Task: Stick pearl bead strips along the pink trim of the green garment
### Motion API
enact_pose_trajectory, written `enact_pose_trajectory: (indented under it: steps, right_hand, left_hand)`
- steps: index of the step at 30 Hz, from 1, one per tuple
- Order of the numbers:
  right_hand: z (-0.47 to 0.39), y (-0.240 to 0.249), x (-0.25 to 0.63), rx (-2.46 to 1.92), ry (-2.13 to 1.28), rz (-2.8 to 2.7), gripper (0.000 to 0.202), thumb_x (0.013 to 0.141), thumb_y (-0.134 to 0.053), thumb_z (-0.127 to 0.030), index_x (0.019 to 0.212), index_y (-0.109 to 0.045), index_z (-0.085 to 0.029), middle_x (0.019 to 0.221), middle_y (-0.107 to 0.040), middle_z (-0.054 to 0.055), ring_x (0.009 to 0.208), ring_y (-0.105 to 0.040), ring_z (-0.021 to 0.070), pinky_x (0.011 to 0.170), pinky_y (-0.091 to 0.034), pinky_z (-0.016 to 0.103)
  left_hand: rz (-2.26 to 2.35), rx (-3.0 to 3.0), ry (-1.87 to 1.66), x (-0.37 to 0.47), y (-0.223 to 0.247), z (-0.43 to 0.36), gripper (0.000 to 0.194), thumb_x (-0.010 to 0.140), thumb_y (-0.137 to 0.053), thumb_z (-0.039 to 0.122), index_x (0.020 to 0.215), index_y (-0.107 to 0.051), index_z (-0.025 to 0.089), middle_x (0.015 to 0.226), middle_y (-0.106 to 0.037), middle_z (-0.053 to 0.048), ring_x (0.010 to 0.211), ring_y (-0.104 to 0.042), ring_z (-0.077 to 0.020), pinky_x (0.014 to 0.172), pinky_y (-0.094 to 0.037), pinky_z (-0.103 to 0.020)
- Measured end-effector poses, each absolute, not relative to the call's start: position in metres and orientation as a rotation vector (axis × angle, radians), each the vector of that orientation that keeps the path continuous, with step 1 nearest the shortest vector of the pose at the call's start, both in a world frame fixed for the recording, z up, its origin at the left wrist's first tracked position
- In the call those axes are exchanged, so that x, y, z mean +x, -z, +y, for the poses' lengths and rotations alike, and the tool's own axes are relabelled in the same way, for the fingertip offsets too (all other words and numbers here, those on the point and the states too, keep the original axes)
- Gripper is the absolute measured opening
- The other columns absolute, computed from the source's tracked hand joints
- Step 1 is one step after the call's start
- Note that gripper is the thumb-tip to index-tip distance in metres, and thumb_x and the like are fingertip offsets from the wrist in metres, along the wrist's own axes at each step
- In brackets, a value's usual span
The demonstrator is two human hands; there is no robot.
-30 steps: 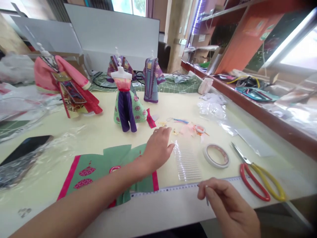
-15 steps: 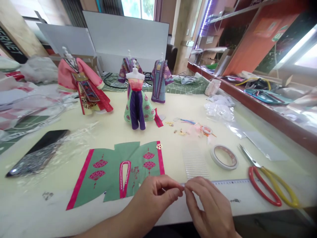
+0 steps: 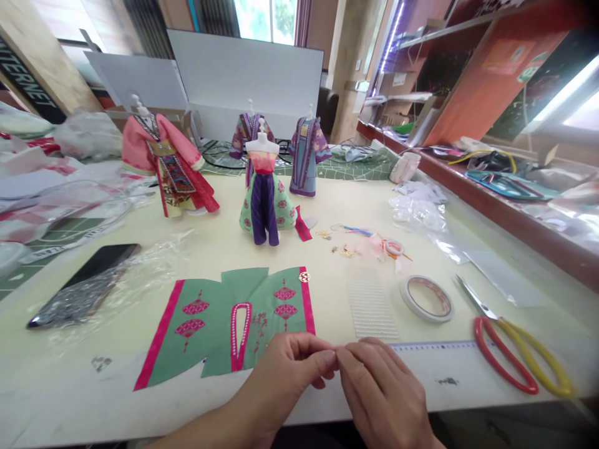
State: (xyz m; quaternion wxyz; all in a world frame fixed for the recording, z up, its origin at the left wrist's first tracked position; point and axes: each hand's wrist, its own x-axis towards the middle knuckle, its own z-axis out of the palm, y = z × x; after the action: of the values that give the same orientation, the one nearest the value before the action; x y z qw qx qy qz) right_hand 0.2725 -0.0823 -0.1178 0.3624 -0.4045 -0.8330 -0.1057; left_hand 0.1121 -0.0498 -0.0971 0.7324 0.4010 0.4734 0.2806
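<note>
Fingers of the left hand and right hand meet pinched on something too small to identify, best kept low over the pale tabletop beside the green paper robe with pink borders.

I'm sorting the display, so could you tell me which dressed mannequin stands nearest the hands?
The green-skirted mannequin with purple panels; the pink-robed mannequin stands left, two others behind.

Green garment piece with pink trim, red-and-yellow scissors.
</note>
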Motion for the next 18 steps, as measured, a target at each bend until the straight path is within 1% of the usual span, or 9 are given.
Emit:
enact_pose_trajectory:
  steps: [4,8,11,14,16,18]
  right_hand:
    - [-0.080,0.122,0.269,-1.014,0.288,-2.147,0.020,0.084,-0.050,-0.002,0.100,-0.061,-0.007,0.078,-0.064,0.012,0.074,-0.060,0.0210,0.069,-0.052,0.037]
    - [-0.078,0.125,0.265,-0.995,0.220,-2.097,0.021,0.084,-0.050,-0.002,0.101,-0.062,-0.009,0.079,-0.064,0.012,0.075,-0.060,0.0212,0.069,-0.051,0.037]
    - [-0.081,0.126,0.264,-0.985,-0.018,-2.032,0.027,0.085,-0.049,-0.002,0.108,-0.060,-0.011,0.084,-0.064,0.011,0.077,-0.059,0.0202,0.068,-0.051,0.034]
    - [-0.085,0.128,0.267,-1.053,-0.310,-1.928,0.032,0.088,-0.047,-0.006,0.118,-0.055,-0.014,0.097,-0.063,0.009,0.087,-0.060,0.0181,0.075,-0.051,0.030]
    - [-0.086,0.129,0.269,-1.126,-0.481,-1.853,0.030,0.091,-0.046,-0.011,0.118,-0.055,-0.019,0.102,-0.062,0.006,0.092,-0.059,0.0156,0.080,-0.049,0.025]
    - [-0.085,0.130,0.270,-1.153,-0.654,-1.781,0.026,0.093,-0.045,-0.015,0.114,-0.057,-0.024,0.101,-0.063,0.002,0.094,-0.060,0.0133,0.082,-0.047,0.021]
  left_hand:
    - [1.042,0.788,-0.656,0.112,0.100,-0.051,0.019,0.064,-0.073,0.034,0.068,-0.071,0.015,0.062,-0.061,0.000,0.062,-0.049,-0.0115,0.062,-0.040,-0.024]
    - [1.059,0.789,-0.666,0.110,0.107,-0.051,0.015,0.066,-0.070,0.029,0.068,-0.069,0.014,0.061,-0.060,0.001,0.060,-0.049,-0.0106,0.060,-0.039,-0.023]
    - [1.059,0.829,-0.652,0.106,0.109,-0.048,0.015,0.068,-0.068,0.028,0.067,-0.067,0.013,0.059,-0.059,0.001,0.058,-0.048,-0.0098,0.058,-0.038,-0.023]
    - [1.074,0.924,-0.603,0.099,0.105,-0.044,0.015,0.069,-0.067,0.028,0.067,-0.066,0.013,0.061,-0.061,0.001,0.058,-0.049,-0.0103,0.058,-0.038,-0.023]
    - [1.096,1.001,-0.555,0.094,0.100,-0.041,0.013,0.071,-0.065,0.027,0.068,-0.067,0.014,0.063,-0.063,0.000,0.061,-0.050,-0.0108,0.060,-0.039,-0.023]
    - [1.108,1.059,-0.519,0.090,0.095,-0.038,0.011,0.072,-0.064,0.025,0.068,-0.067,0.015,0.064,-0.063,0.001,0.062,-0.051,-0.0108,0.061,-0.039,-0.023]
